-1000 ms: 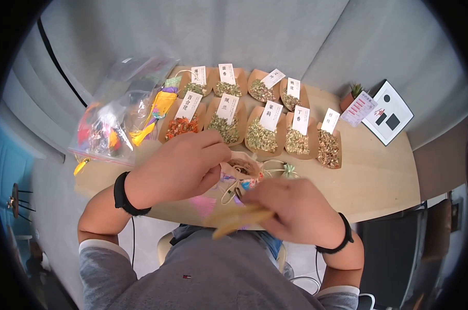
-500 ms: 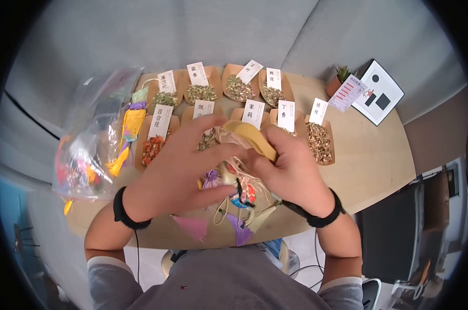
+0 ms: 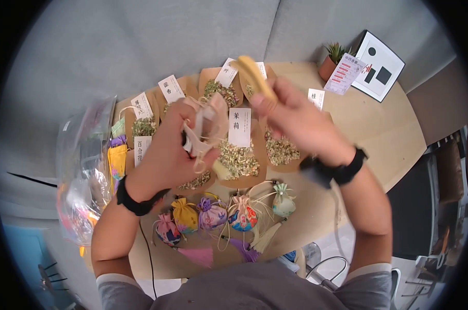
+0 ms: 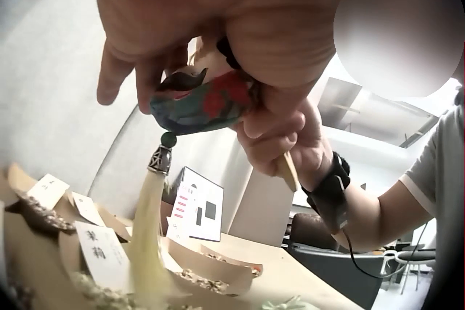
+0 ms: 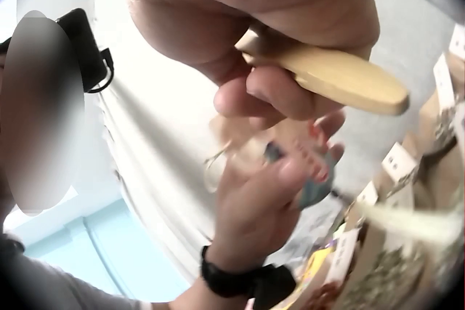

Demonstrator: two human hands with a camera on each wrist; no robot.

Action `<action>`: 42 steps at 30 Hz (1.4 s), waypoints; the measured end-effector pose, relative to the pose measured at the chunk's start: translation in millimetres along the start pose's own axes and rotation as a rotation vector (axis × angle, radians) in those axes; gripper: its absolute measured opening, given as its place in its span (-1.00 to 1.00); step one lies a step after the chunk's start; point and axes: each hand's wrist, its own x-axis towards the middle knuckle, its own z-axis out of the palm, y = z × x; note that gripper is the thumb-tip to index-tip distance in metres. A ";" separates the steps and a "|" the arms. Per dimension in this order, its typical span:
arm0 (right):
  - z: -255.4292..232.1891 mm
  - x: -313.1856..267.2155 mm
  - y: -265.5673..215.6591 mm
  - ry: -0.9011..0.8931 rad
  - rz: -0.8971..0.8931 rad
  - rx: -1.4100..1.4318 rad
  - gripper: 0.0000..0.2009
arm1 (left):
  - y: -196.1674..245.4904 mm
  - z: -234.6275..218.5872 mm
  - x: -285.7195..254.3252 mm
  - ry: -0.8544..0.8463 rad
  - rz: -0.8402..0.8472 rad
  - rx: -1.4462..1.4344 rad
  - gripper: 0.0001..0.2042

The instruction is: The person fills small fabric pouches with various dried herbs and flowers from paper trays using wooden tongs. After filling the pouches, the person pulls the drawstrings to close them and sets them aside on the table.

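My left hand (image 3: 174,150) holds a small fabric pouch (image 3: 212,121) above the trays, its pale mouth spread open. In the left wrist view the pouch (image 4: 207,103) shows a blue-green and red patterned bottom, and a pale yellow tassel (image 4: 149,230) hangs below it. My right hand (image 3: 296,116) grips a yellowish wooden scoop (image 3: 254,77), raised to the right of the pouch and apart from it. The right wrist view shows the scoop (image 5: 349,81) pinched between thumb and fingers; whether it carries anything cannot be told.
Brown paper trays of dried herbs (image 3: 239,160) with white labels stand beneath the hands. Several small drawstring pouches (image 3: 211,214) with tassels lie near the front edge. A clear plastic bag (image 3: 84,191) is at left; a potted plant (image 3: 328,67), card and framed picture (image 3: 381,67) stand back right.
The hands have moved apart: the right has lifted the scoop away to the upper right, and the left keeps the pouch. The head view has shifted, showing the row of small pouches more fully.
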 end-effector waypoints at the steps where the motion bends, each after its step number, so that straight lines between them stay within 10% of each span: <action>1: -18.3 18.2 17.6 0.092 -0.064 -0.197 -0.62 | -0.6 -8.5 4.5 -0.021 -0.046 0.012 -0.44; 9: -109.2 107.2 107.5 -0.025 -0.137 -1.089 -0.77 | -23.5 -45.7 52.4 -0.219 -0.088 0.257 -0.42; 11: -108.2 123.2 126.0 -0.074 -0.134 -1.212 -0.77 | -28.1 -44.1 68.6 -0.405 -0.354 0.315 -0.42; 23: -76.8 123.0 126.9 -0.177 -0.142 -1.016 -0.81 | -107.2 28.7 116.5 -0.500 -0.138 0.312 -0.42; 42: -91.6 110.5 71.3 -0.057 -0.325 -0.937 -0.84 | -113.6 70.7 140.9 -0.449 -0.190 0.369 -0.35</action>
